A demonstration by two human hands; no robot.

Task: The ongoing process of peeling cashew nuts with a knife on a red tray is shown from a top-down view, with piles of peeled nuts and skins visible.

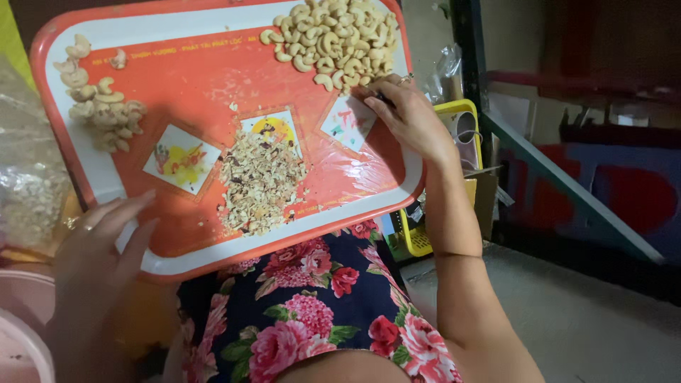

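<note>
At upper centre of the frame, heaped on the far corner of a red and white tray [213, 78]: a large pile of pale cashew nuts [333, 39]. Just right of and below that heap, touching its lower edge: the right hand [411, 117], fingers curled narrow and pinched around a small dark object, too hidden to identify, with a ring on 1 finger. Across the tray at upper left, well apart from that hand: a smaller pile of cashews [96, 99]. Between the 2 piles, at centre: a loose mound of broken shell and skin scraps [259, 181], lying partly over a printed picture panel. At lower left, resting on the tray's near rim: the left hand [99, 248], fingers spread fairly wide and flat, gripping nothing, a ring on 1 finger. Under the tray, at lower centre: a dark floral dress [319, 312] over the lap. Off the tray's right edge: a yellow basket [464, 113]. At far left: a clear plastic bag [28, 177] of pale scraps.
</note>
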